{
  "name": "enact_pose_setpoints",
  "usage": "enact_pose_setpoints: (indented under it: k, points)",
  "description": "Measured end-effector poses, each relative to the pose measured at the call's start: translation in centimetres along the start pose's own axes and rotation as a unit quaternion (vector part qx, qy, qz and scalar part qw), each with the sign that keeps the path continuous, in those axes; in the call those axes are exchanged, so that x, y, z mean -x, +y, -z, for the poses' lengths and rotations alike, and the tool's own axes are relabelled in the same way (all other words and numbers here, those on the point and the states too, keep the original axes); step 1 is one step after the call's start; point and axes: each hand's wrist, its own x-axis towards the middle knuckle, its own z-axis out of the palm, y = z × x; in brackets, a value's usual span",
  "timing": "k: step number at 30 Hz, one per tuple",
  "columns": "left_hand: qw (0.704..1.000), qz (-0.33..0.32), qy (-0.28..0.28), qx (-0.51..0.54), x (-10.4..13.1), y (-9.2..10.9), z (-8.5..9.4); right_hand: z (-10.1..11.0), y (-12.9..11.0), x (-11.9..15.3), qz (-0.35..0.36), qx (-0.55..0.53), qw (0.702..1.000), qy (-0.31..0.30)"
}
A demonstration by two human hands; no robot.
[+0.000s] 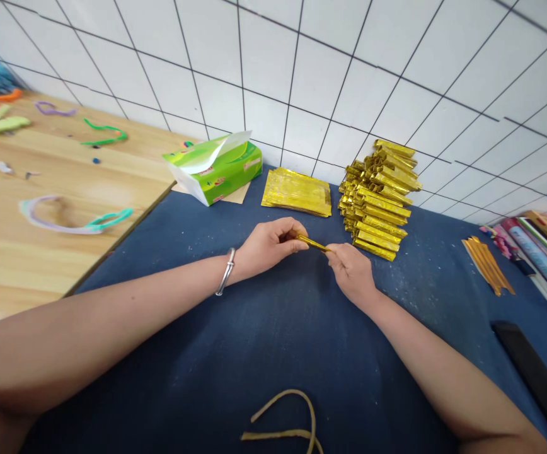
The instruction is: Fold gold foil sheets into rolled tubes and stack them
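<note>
Between my two hands a narrow strip of folded gold foil paper (314, 242) is stretched above the dark blue tabletop. My left hand (278, 244) pinches its left end, fingers curled round it. At the other end, my right hand (351, 268) grips it with closed fingers. Just behind the hands lies a flat stack of gold foil sheets (297, 192). To its right rises a pile of folded gold foil strips (380, 202), close beyond my right hand. The fingertips partly hide both ends of the held strip.
A green tissue packet (230, 167) stands by the tiled wall. A tan cord (312, 416) lies at the near edge. To the right are orange-brown strips (488, 265), a black long object (533, 372) and books (542, 258). Pipe cleaners (106, 132) lie on the wooden table (9, 265).
</note>
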Motion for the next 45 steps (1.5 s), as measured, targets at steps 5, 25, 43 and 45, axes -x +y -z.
enact_pose_setpoints:
  k: [5,25,43,45]
  points:
    - [0.999,0.009,-0.011,0.029,0.1,-0.1,-0.1,0.2,-0.1,0.0,0.004,0.003,1.000,0.005]
    - [0.992,-0.032,-0.122,0.026,-1.4,-0.7,1.9,0.0,-0.1,0.2,0.057,0.011,0.998,-0.026]
    - [0.939,-0.203,-0.188,-0.205,-0.5,-1.1,1.6,-0.1,0.1,0.1,0.068,0.028,0.997,-0.036]
    - [0.933,-0.218,-0.180,-0.223,-0.4,-1.3,1.5,-0.2,0.0,0.0,0.078,0.049,0.995,-0.042]
